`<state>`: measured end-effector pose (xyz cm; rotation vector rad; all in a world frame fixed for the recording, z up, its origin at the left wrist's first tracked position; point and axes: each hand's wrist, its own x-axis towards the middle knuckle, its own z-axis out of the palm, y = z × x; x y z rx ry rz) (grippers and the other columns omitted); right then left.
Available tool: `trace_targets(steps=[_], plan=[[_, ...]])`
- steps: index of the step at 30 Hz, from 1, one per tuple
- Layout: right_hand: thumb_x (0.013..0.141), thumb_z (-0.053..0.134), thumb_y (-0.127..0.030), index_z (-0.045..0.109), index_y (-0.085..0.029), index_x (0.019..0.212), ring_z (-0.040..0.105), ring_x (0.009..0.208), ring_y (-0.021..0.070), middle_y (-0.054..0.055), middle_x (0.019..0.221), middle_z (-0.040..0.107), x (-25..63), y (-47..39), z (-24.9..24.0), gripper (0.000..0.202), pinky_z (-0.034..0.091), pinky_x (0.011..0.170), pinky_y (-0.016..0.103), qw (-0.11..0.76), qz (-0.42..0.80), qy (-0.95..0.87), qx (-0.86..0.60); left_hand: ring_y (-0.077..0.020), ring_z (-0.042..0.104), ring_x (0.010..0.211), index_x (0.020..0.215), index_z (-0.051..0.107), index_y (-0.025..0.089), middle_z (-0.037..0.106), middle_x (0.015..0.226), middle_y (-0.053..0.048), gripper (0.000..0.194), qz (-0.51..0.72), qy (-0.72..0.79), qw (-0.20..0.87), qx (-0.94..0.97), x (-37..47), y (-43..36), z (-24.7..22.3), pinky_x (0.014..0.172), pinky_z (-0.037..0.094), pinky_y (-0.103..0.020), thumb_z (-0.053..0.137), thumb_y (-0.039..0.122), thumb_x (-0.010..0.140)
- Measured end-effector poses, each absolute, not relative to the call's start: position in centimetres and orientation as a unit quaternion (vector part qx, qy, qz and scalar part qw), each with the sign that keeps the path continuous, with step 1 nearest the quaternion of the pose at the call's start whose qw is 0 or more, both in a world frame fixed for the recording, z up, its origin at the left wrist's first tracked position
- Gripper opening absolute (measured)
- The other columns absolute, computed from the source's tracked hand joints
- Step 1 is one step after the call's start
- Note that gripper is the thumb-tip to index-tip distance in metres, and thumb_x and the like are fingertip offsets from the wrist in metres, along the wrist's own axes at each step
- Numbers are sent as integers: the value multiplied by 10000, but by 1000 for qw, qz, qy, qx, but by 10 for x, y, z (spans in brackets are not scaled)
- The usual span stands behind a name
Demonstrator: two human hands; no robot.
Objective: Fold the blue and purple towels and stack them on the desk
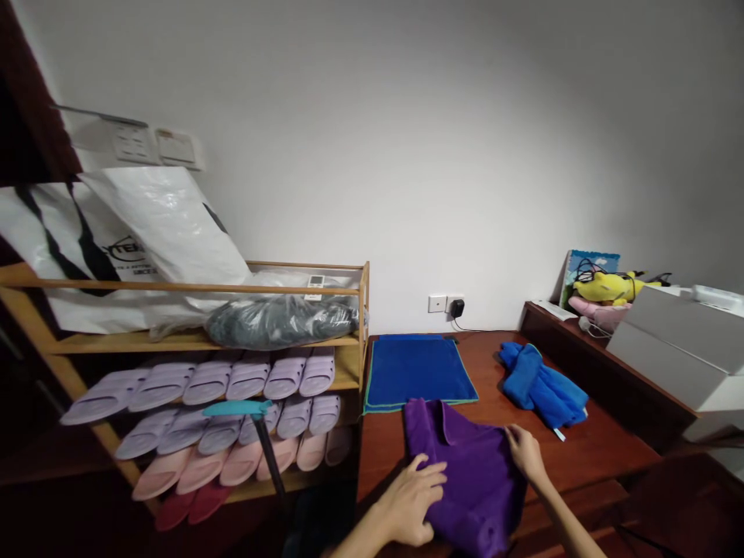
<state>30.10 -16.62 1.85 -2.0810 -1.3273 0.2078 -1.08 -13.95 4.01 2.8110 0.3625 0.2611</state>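
At the frame's lower right, the right hand (525, 453) pinches a rumpled purple fabric cloth (473, 465). The left hand (410, 500) rests on it, fingers spread.

A plain white wall (377, 170), brightest near its middle, dims toward the upper right corner. A light-wood rack (347, 366) stands left of a reddish-brown table (485, 387); a dark-red frame (43, 85) borders the wall's left edge.

White bag (63, 221), far left of and beyond left hand (411, 500).
Black capitals (125, 249) showed "YTE", partly hidden; smaller print (142, 272) beneath was illegible.
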Motion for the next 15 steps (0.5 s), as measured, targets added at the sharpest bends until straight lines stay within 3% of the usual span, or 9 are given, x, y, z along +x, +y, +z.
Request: trace_targets(steps=[5, 8, 10, 12, 15], plan=[[850, 305, -400, 645, -195, 883, 656, 921, 228, 111, 962, 711, 329, -171, 0, 398, 463, 761, 258, 281, 81, -507, -811, -192, 516, 1019, 956, 546, 218, 588, 1029, -32, 319, 116, 227, 147, 956, -41, -146, 40, 1091, 192, -403, 565, 205, 638], [876, 281, -415, 620, -214, 947, 647, 951, 227, 99, 984, 707, 333, -171, -7, 401, 456, 743, 260, 245, 80, -504, -824, -178, 531, 982, 1151, 497, 249, 593, 1009, -17, 451, 110, 266, 150, 946, -51, -145, 48, 1094, 182, -433, 497, 170, 707], [889, 268, -405, 607, -223, 967, 650, 938, 233, 96, 982, 706, 334, -173, -10, 392, 454, 721, 275, 217, 77, -499, -835, -180, 549, 959, 1233, 467, 291, 614, 981, -10, 437, 97, 278, 148, 944, -54, -144, 51, 1075, 214, -463, 438, 204, 806], [899, 254, -387, 598, -229, 981, 656, 908, 239, 97, 964, 708, 335, -178, -14, 388, 454, 699, 294, 189, 72, -493, -846, -187, 565, 930, 1157, 543, 310, 634, 911, -6, 314, 89, 293, 143, 941, -55, -143, 50, 1049, 251, -480, 363, 293, 900], [910, 215, -378, 593, -226, 1010, 668, 813, 258, 115, 895, 710, 341, -188, -18, 419, 463, 657, 337, 149, 56, -476, -865, -211, 565, 984, 1018, 618, 266, 653, 932, -32, 379, 106, 349, 124, 923, -50, -147, 41, 1049, 250, -488, 274, 407, 947]])
